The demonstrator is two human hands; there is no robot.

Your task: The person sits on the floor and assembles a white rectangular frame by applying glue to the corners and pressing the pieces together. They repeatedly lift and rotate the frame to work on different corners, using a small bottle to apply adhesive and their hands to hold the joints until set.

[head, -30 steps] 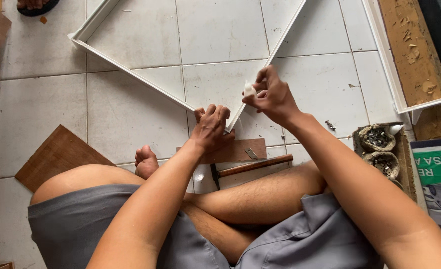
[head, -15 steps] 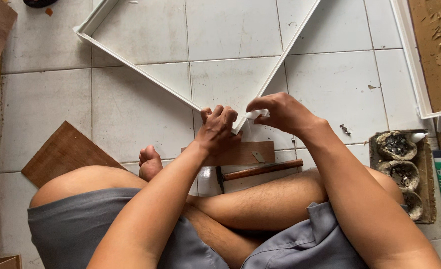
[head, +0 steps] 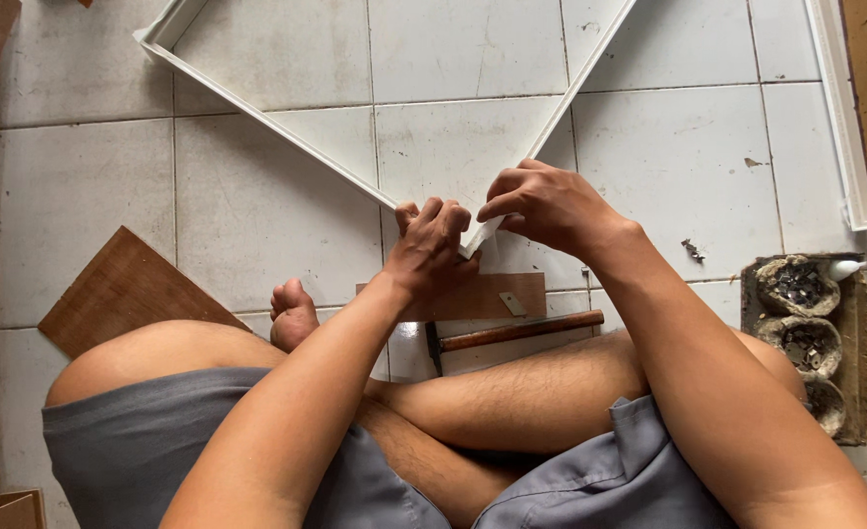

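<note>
Frame (head: 287, 137) looks light, thin and a bit flexible; we grip its near corner, left hand (head: 432, 257) clenched, right hand (head: 546, 206) pinching.

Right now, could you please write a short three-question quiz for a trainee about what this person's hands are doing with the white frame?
1. True or false: both hands grip the white frame at one corner.
2. Which lies nearest the knees: A) hammer, B) brown board, C) tray of small metal parts?
3. What surface does the frame lie on?

Key:
1. True: left hand and right hand meet there.
2. A.
3. Tiled floor.
</note>
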